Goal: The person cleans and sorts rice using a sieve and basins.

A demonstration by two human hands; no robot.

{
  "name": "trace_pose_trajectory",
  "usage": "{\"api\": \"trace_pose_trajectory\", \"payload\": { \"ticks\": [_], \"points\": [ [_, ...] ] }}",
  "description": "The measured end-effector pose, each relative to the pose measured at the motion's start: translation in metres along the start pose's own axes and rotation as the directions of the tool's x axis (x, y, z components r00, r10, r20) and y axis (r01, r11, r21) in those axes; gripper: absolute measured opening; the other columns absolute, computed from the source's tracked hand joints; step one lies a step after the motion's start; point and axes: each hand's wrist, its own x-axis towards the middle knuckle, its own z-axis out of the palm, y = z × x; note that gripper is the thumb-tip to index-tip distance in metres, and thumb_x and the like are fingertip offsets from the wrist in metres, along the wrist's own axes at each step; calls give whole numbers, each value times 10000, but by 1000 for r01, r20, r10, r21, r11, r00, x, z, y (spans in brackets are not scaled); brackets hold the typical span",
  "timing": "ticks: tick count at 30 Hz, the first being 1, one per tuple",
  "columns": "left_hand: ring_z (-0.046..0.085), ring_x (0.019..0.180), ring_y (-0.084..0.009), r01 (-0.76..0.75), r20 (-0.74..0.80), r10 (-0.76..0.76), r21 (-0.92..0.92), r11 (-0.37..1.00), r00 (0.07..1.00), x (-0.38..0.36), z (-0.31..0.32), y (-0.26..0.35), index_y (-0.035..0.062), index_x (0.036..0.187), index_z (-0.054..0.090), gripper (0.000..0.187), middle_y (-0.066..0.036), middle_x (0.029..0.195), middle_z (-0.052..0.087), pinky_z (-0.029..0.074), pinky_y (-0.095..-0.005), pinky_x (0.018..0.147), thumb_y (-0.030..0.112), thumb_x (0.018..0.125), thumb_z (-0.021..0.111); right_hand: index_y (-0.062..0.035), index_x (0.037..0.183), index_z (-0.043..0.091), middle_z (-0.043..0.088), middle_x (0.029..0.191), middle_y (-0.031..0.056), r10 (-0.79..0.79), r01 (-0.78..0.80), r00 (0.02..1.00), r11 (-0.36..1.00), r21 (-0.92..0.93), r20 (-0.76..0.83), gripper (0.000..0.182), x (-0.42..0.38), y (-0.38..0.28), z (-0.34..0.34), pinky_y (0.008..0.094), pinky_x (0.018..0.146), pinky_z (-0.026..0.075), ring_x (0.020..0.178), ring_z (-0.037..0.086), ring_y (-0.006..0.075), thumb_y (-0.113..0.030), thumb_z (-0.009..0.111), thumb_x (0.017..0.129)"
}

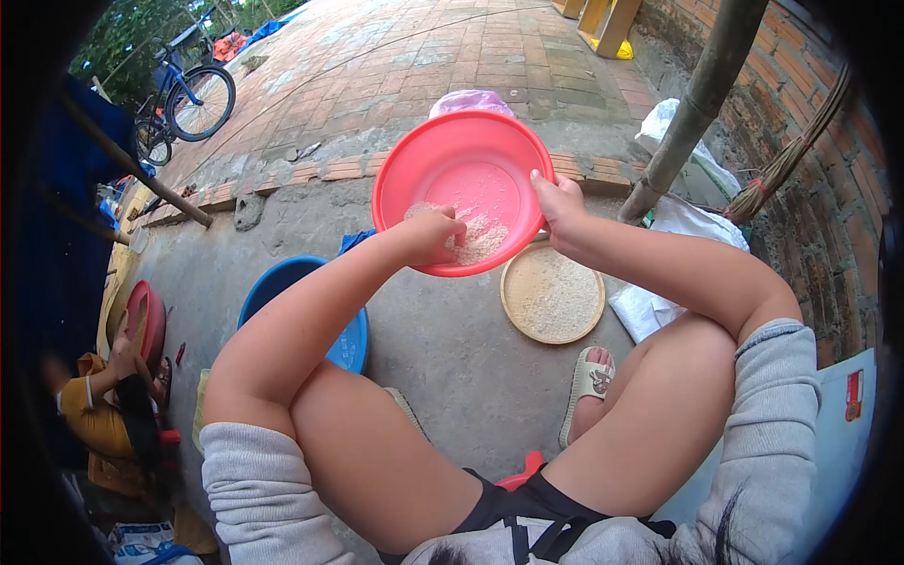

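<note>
Concrete floor (471, 395) carries a round tray (554, 340), partly hidden behind the pink basin (410, 165). Right hand (562, 209) clasps the basin's rim. Left hand (434, 235), fingers curled, is at the pale grains (485, 242) inside; whether it pinches any cannot be determined.

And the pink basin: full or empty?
Neither: the pink basin holds some pale grains, gathered at its near side; its far wall shows bare.

Light grey sleeves (777, 424) pushed up in thick folds — black shorts (560, 496), a pale top (598, 541), and cream sandals (597, 381) with a dark printed figure.
</note>
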Motion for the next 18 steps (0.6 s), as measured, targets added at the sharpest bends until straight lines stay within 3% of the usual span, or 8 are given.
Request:
{"api": "trace_pose_trajectory", "payload": {
  "ticks": [2,5,9,11,13,15,17,18],
  "points": [
    [545,958,-264,52,9,-52,10,999,999,10,4,-1,82,889,626,255,-146,943,602,425,-374,803,109,637,644,4,1024,552,613,911,137,29,-37,998,989,-142,-62,319,-2,-6,-2,354,714,478,786,597,189,-278,506,883],
    [591,805,-258,65,63,-60,-83,994,996,50,16,-10,62,814,639,191,-138,797,621,457,-363,715,97,626,644,4,1006,553,611,892,124,26,-42,997,968,-247,-67,300,45,8,-23,332,661,484,759,593,175,-266,495,889],
    [606,669,-216,8,-30,-12,-108,994,999,103,34,-24,46,784,653,140,-124,724,619,474,-329,617,63,646,641,-7,1008,545,605,891,101,36,-43,998,989,-143,-50,291,84,22,-54,322,648,495,769,593,165,-269,491,893],
    [606,614,-162,63,-95,-91,-269,961,991,129,36,-26,52,789,669,136,-106,711,620,478,-293,576,15,665,627,-10,1017,541,604,901,99,49,-55,997,993,-104,-66,293,102,38,-78,324,643,502,752,595,164,-272,492,895],
    [605,610,-129,57,-83,-98,-395,917,992,161,44,-35,31,835,667,135,-83,717,627,493,-260,574,-12,720,610,-16,1012,539,603,902,95,128,-147,966,987,-70,-223,289,114,40,-98,327,645,503,740,592,161,-277,494,896],
    [606,628,-131,176,-26,-321,-794,582,947,195,57,-40,-9,864,648,112,-62,714,625,508,-248,602,1,759,610,-19,983,549,606,897,94,100,-122,958,990,-65,-268,277,132,52,-120,331,641,504,738,594,165,-276,498,893],
    [609,657,-142,175,7,-317,-845,505,948,227,74,-43,-65,889,616,118,-73,739,615,525,-243,628,15,804,592,-10,959,556,611,890,100,-18,-23,960,989,-144,-278,272,158,73,-147,339,635,507,751,602,176,-268,502,889],
    [609,677,-148,196,61,-363,-916,349,930,242,82,-39,-73,901,604,127,-89,773,612,529,-241,647,18,815,585,-10,959,556,611,890,100,-10,-33,954,990,-140,-300,272,163,72,-157,339,635,507,751,602,176,-268,502,889]
  ]
}}
